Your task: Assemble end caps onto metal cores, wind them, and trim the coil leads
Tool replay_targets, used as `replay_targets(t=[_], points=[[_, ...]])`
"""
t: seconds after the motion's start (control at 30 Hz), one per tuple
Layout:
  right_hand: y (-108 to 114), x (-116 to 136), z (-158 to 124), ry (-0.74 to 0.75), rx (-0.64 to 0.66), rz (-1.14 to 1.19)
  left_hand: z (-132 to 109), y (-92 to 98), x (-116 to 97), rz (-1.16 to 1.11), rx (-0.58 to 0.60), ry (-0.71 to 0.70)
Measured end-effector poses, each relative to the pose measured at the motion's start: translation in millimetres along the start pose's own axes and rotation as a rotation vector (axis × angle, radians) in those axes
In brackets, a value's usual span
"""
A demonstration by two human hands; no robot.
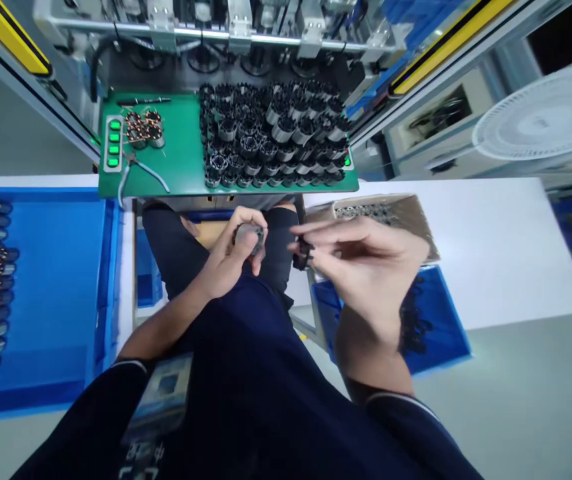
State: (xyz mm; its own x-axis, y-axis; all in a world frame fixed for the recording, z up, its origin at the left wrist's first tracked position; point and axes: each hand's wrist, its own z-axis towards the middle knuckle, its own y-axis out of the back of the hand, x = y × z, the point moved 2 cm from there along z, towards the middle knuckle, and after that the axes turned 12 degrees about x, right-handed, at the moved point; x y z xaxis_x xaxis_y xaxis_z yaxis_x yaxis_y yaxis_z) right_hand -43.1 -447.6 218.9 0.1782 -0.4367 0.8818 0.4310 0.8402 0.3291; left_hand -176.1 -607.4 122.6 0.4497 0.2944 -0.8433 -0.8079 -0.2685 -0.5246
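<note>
My left hand (229, 257) grips a small grey-black cylindrical part (250, 239), probably a motor stator core, with its fingers wrapped around it. My right hand (366, 267) pinches a small black plastic piece (303, 255) between thumb and fingertips. The two hands are close together and apart from each other, in front of my dark trousers. The black piece sits just to the right of the cylindrical part, and the two do not appear to touch. The far side of each held item is hidden by my fingers.
A green mat (181, 153) holds several dark stator cores, copper-wound parts and pliers (143, 172). A cardboard box (386, 217) of metal parts sits right of my hands on a white table (491, 247). Blue trays stand at both sides; machinery lies beyond.
</note>
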Motion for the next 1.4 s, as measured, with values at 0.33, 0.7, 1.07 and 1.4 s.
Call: replay_targets(t=[0.33, 0.7, 1.07, 1.4], points=[[6.6, -4.8, 33.5, 0.096, -0.05, -0.092, 39.7, -32.9, -41.4, 0.277, 0.029, -0.07], [42.7, -30.3, 49.2, 0.079, 0.068, -0.065, 86.1, -29.4, -42.9, 0.49, 0.066, 0.03], [30.1, -73.5, 58.6, 0.148, 0.062, -0.068, 93.2, -5.3, -49.4, 0.484, 0.182, -0.015], [39.7, -124.4, 29.2, -0.202, 0.074, -0.022, 87.7, 89.0, -71.4, 1.403, -0.409, -0.033]])
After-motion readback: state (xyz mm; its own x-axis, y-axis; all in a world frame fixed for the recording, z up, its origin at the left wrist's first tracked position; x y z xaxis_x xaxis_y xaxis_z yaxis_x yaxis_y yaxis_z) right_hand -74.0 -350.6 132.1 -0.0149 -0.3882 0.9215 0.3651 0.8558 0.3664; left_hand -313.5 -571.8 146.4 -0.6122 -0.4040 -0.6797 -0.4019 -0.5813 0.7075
